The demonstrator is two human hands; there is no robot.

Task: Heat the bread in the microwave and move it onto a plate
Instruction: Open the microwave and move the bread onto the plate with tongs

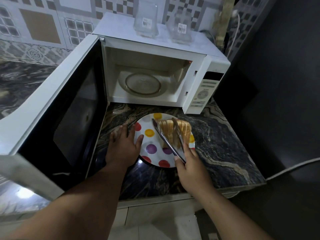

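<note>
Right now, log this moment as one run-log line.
left hand: flat on polka-dot plate rim | right hand: metal tongs gripping bread slices over plate | microwave: open, turntable bare

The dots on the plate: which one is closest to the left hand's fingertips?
The red dot at the plate's left rim, beside the left hand. The other dots lie farther right.

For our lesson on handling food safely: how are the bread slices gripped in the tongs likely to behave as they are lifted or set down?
The bread slices look soft, so the metal tongs in the right hand would probably dent them if squeezed. They seem light. Standing on edge on the spotted plate, they may topple or fan apart once released.
</note>
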